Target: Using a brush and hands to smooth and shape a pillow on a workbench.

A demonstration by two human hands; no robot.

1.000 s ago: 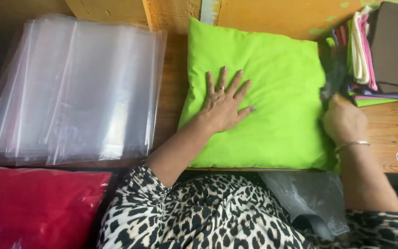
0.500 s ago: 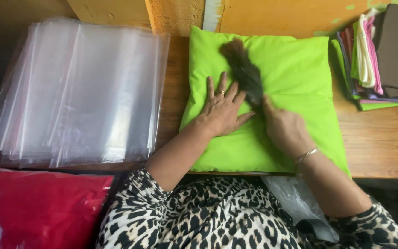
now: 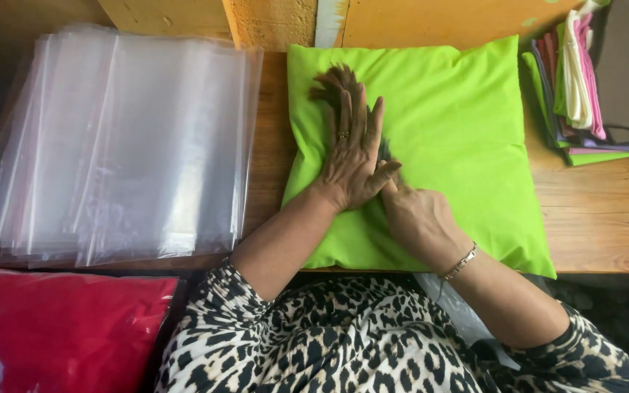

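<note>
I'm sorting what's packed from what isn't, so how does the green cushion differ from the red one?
The green cushion lies bare on the wooden table; the red cushion sits lower left inside shiny clear plastic. The green one shows whole, with the left hand flat on it and the right hand beside, over a dark brown tuft; the red one is untouched and cut off by the frame. Both are plain, single-coloured cushions.
</note>
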